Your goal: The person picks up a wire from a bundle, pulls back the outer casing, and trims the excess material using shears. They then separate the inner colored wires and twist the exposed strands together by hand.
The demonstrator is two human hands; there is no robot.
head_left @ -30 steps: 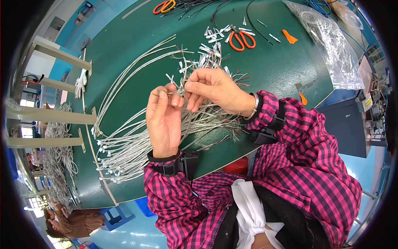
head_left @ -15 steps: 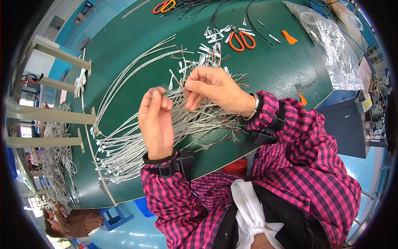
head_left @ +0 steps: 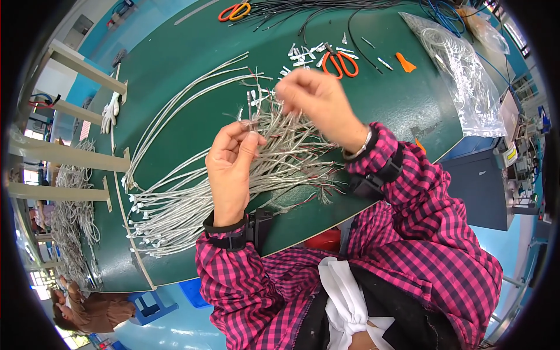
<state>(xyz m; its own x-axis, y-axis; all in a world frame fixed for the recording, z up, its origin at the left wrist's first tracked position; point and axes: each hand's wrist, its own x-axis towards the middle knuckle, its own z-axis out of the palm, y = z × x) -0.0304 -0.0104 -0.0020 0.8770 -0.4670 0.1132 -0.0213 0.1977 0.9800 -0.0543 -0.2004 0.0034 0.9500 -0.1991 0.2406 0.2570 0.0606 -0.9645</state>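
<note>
The left hand (head_left: 228,175) pinches a cable end (head_left: 251,112), the blurred right hand (head_left: 322,108) near silvery cables (head_left: 277,156)

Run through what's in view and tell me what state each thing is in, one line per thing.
Left hand: pinching a cable end
Right hand: raised, bent, blurred; grip unclear
Grey cables: lying loosely bunched, many ends stripped and frayed
Orange-handled scissors: lying down, blade state unclear
Plastic bag: lying, pale coils inside
White glove: limp, unworn
Black cables: lying loose
</note>
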